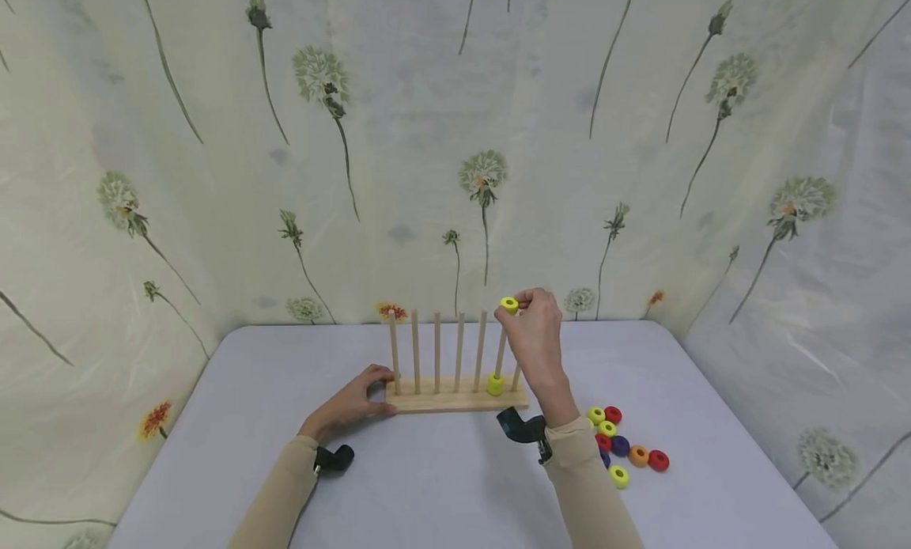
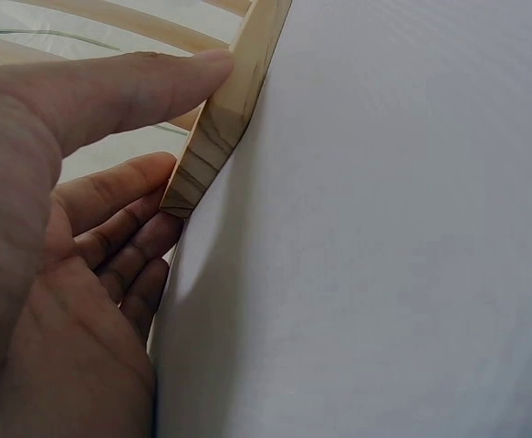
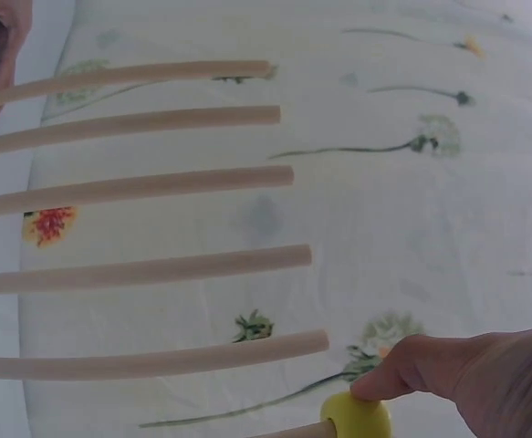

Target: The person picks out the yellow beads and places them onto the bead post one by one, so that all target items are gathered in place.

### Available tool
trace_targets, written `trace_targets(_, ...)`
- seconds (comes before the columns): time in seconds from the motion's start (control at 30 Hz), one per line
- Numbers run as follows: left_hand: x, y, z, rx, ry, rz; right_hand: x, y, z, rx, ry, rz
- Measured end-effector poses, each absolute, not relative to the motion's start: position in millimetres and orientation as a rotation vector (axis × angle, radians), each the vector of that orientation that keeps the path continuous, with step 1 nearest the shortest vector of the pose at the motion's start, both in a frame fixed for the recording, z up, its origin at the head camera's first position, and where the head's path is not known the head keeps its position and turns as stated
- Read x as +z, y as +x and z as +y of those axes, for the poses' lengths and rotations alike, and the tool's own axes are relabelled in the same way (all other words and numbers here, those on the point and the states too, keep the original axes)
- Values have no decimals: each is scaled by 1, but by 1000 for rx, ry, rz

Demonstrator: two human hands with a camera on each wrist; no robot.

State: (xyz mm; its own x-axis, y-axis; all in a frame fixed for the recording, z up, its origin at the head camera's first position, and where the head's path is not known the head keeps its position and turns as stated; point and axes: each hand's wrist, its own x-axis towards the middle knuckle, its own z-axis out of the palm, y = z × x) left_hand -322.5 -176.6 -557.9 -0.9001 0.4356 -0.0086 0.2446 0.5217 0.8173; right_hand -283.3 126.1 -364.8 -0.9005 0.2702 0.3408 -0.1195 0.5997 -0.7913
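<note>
Rack of pale grained wood is pinched at its left end by left grip; wide white counter is seen off its front edge. Yellow holed bead is pinched by right grip at round peg's tip.

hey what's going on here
A person's right hand pinches a yellow bead at the top of a wooden peg, with another yellow bead at the bottom of that same peg. The left hand holds the left end of the wooden base that the pegs stand on. More loose beads, in mixed colours, lie on the table to the right.
</note>
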Motion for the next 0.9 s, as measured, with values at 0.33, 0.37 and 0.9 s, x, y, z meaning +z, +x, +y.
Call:
trace_targets(0.33, -559, -324, -177, 1327, 580, 2547, -365, -284, 126, 1217, -120, -2401)
trace_targets(0.37, -559, -324, -177, 1328, 584, 2546, -365, -284, 126, 1219, -122, -2403)
trace_targets(0.9, -557, -322, -176, 1320, 571, 2549, -364, -282, 126, 1242, -131, -2418)
